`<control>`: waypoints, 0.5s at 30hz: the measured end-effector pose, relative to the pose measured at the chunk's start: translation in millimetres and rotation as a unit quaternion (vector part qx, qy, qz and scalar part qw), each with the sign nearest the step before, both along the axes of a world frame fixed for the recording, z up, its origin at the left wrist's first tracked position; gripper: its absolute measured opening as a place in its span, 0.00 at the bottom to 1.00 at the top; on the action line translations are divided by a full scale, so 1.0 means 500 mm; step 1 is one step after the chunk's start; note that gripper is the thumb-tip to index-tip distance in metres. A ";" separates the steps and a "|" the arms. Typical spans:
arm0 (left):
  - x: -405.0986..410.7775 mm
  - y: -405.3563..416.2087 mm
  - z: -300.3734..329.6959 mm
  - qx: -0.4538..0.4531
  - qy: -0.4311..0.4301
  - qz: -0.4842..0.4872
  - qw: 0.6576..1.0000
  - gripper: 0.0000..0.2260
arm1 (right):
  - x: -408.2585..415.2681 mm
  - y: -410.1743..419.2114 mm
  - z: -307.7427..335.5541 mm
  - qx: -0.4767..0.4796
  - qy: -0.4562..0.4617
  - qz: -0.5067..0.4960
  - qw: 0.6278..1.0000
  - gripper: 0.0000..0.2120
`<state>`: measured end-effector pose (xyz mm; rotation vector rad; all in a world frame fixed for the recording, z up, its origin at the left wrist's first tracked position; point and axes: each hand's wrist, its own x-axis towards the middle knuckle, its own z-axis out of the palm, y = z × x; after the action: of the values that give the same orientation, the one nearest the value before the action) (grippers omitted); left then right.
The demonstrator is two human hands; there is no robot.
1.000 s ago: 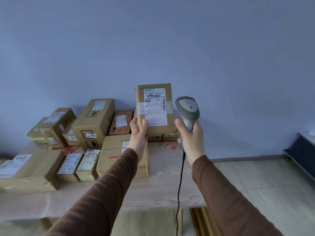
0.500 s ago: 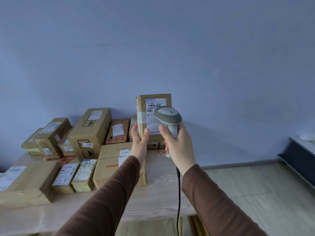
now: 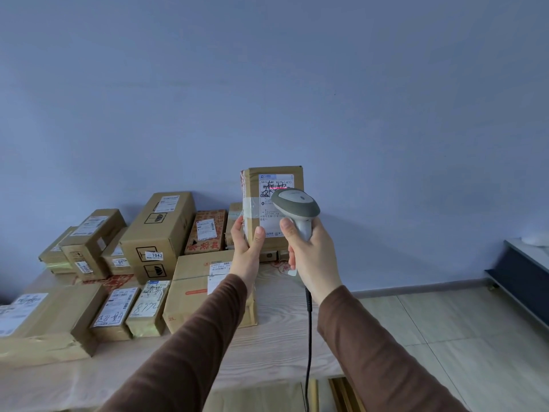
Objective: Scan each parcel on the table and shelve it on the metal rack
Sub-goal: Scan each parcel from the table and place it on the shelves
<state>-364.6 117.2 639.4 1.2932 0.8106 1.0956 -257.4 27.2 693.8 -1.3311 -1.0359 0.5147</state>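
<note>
My left hand [image 3: 246, 245] grips the lower left of a small brown cardboard parcel [image 3: 256, 185], held upright above the table with its white label facing me. My right hand [image 3: 312, 251] grips the handle of a grey barcode scanner [image 3: 297, 208], whose head overlaps the label's right side. A thin red line of light shows on the label just above the scanner head. The scanner's black cable [image 3: 309, 337] hangs down past the table edge. The metal rack is out of view.
Several taped cardboard parcels [image 3: 157, 230] crowd the left and back of the wooden table [image 3: 267, 352]. A large flat box [image 3: 196, 281] lies under my left forearm. A dark low unit [image 3: 520, 272] stands at the right on the tiled floor.
The scanner has moved left, from beside the parcel to in front of its label, and a red scan line has appeared. My left hand keeps holding the parcel upright.
</note>
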 end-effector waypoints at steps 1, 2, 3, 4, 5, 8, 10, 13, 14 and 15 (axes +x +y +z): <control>0.000 0.000 0.000 0.000 0.000 0.000 1.000 0.44 | 0.000 -0.001 0.001 0.000 -0.002 -0.001 1.000 0.19; 0.000 -0.001 -0.001 0.001 0.000 0.000 1.000 0.44 | 0.000 -0.002 0.002 0.000 -0.004 -0.002 1.000 0.20; 0.000 -0.003 -0.001 0.002 0.001 0.000 1.000 0.44 | 0.000 -0.003 0.003 0.000 -0.006 -0.002 1.000 0.20; -0.001 -0.004 -0.001 0.005 0.002 0.001 1.000 0.44 | 0.001 -0.004 0.004 0.001 -0.007 -0.001 1.000 0.20; -0.001 -0.006 -0.001 0.007 0.002 0.002 1.000 0.44 | 0.002 -0.005 0.004 0.002 -0.007 0.000 1.000 0.19; -0.002 -0.009 -0.002 0.008 0.000 0.008 1.000 0.44 | 0.003 -0.007 0.003 0.004 -0.007 0.005 1.000 0.19; -0.004 -0.011 -0.002 0.007 -0.003 0.011 1.000 0.43 | 0.003 -0.009 0.000 0.006 -0.012 0.002 1.000 0.19; -0.011 -0.017 0.000 0.006 -0.005 0.024 1.000 0.44 | 0.005 -0.011 -0.006 0.018 -0.008 0.001 1.000 0.19; -0.015 -0.020 0.001 0.007 -0.007 0.031 0.999 0.44 | 0.005 -0.011 -0.009 0.021 -0.006 0.000 1.000 0.20; -0.021 -0.022 0.003 0.006 -0.011 0.038 0.999 0.43 | 0.005 -0.010 -0.012 0.023 -0.001 -0.001 1.000 0.20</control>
<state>-374.9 106.2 641.0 1.2669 0.8444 1.1735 -255.0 22.1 688.0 -1.2917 -1.0419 0.4852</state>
